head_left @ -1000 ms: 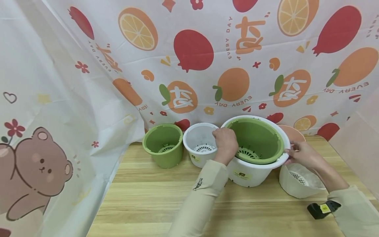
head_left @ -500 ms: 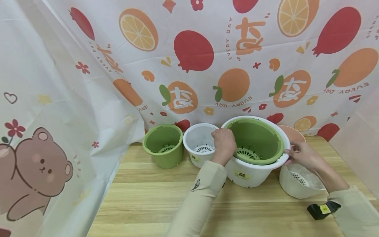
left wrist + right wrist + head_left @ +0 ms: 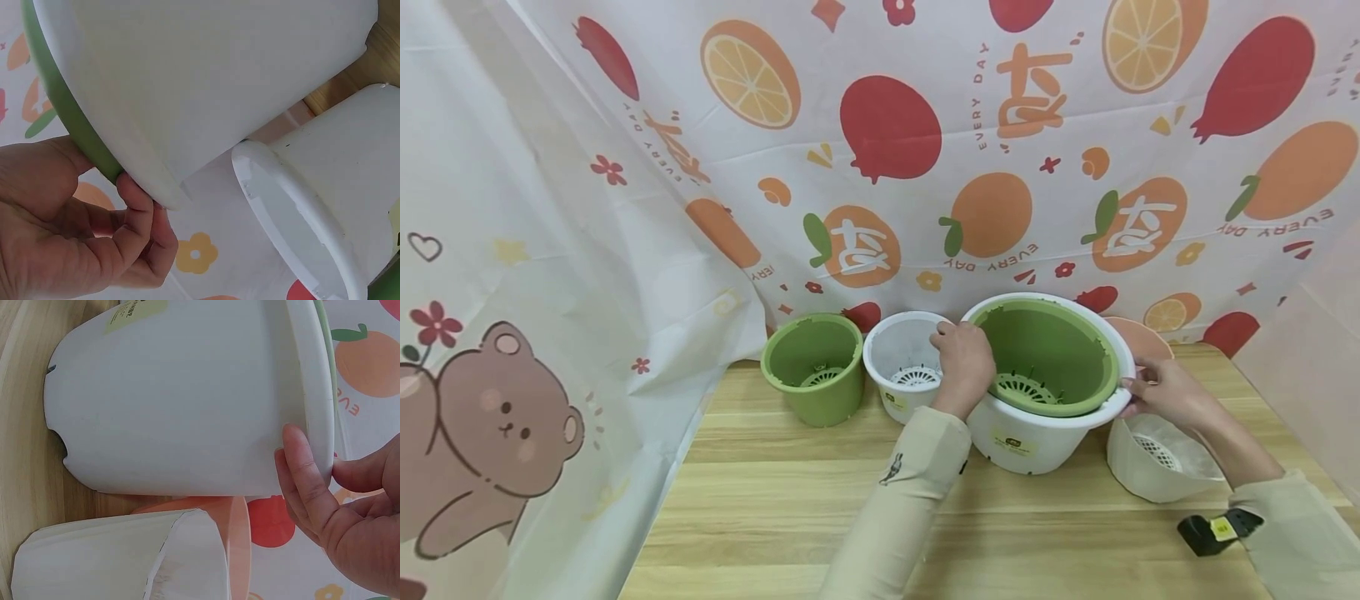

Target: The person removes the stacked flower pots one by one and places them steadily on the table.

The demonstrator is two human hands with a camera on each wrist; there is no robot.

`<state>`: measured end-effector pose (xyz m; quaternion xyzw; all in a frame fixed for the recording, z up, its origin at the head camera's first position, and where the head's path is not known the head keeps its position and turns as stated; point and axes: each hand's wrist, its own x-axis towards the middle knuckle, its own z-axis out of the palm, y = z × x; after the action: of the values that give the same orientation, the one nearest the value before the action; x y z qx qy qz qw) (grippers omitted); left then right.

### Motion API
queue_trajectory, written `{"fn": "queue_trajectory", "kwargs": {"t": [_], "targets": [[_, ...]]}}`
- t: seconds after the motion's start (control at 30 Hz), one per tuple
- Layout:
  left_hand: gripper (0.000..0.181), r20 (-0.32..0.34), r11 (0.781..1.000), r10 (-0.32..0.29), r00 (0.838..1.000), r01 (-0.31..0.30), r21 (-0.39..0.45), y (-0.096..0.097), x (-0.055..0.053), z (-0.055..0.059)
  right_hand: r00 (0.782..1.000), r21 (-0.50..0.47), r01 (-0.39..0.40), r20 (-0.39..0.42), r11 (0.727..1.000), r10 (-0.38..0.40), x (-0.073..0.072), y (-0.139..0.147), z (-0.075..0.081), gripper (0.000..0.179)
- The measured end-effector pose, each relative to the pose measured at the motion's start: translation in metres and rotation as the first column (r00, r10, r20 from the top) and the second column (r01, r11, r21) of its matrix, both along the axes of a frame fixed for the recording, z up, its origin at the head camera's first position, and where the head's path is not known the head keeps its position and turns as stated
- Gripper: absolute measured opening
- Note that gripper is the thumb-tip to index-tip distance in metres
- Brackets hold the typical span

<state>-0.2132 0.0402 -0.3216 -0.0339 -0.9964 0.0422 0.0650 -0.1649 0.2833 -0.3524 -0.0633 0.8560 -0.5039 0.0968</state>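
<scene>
A big green flower pot (image 3: 1051,354) with a slotted bottom sits nested inside a big white flower pot (image 3: 1022,437) on the table. My left hand (image 3: 964,362) is at the left side of the rims. In the left wrist view, its thumb and fingers pinch the green rim (image 3: 94,153) where it stands out past the white one. On the right side, my right hand (image 3: 1172,396) holds the white pot's rim. The right wrist view shows its thumb over the rim and its fingers (image 3: 303,459) against the outer wall beneath.
A small white pot (image 3: 898,400) and a small green pot (image 3: 823,400) stand to the left. Right of the nested pots are a cream pot (image 3: 1138,467) and an orange pot (image 3: 1138,336), partly hidden. A fruit-print cloth (image 3: 895,225) hangs behind the wooden table (image 3: 760,508).
My left hand has shifted slightly to the left at the rim. The right hand and the pots look the same as before.
</scene>
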Motion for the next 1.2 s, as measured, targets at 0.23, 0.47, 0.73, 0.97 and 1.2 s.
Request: {"fn": "queue_trajectory", "kwargs": {"t": [0.23,0.47,0.73,0.97,1.2], "targets": [[0.021,0.006,1.000,-0.001,1.000,0.001,0.029,0.000,0.000,0.000,1.000,0.032,0.007,0.002,0.999,-0.008,0.001,-0.001,0.001,0.039],[0.019,-0.027,0.998,-0.017,0.999,0.018,0.054,-0.002,0.000,0.001,1.000,0.021,0.006,0.002,1.000,-0.006,0.000,-0.001,0.001,0.039],[0.012,-0.021,0.994,-0.039,0.999,0.041,0.105,-0.006,-0.001,0.001,1.000,0.014,-0.001,-0.005,1.000,0.001,0.000,-0.001,0.002,0.038],[0.006,0.026,0.982,-0.054,0.998,0.048,0.185,-0.010,-0.003,0.002,1.000,0.004,-0.009,-0.010,1.000,0.009,0.000,-0.001,0.001,0.038],[0.008,0.066,0.950,-0.079,0.995,0.055,0.309,-0.017,-0.004,-0.001,1.000,0.004,-0.006,-0.015,1.000,0.007,0.001,0.001,0.001,0.036]]}}
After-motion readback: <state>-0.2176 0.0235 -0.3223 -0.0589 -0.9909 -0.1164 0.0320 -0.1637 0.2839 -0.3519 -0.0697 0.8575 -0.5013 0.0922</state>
